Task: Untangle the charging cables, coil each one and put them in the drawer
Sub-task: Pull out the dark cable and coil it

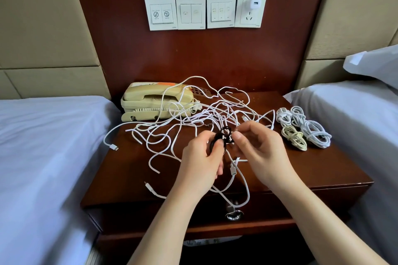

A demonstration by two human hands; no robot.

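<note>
Clearly the job is only partly done, judging from the single head view. Four coiled cables (301, 129) sit bundled together near the right edge of the worktop (323, 168), none of them in the drawer (172, 219), which looks closed below the front edge, its metal handle (234, 214) half hidden by a hanging cord. A large tangle of white cables (193, 122) sprawls across the middle and left of the worktop, with loops draped over the beige telephone (150, 101) at the back left corner and several plug ends trailing over the front edge. Above the middle of the worktop the left hand (200, 157) has its fingers curled and pinches a small black cable (224, 135) wound into tight loops. The right hand (262, 148) meets it from the other side, thumb and forefinger pinched at the coil's right edge; exactly what they grip there is too small to tell. My judgement is that this black one is being coiled, while most of the white cords need separating, coiling and stowing.
</note>
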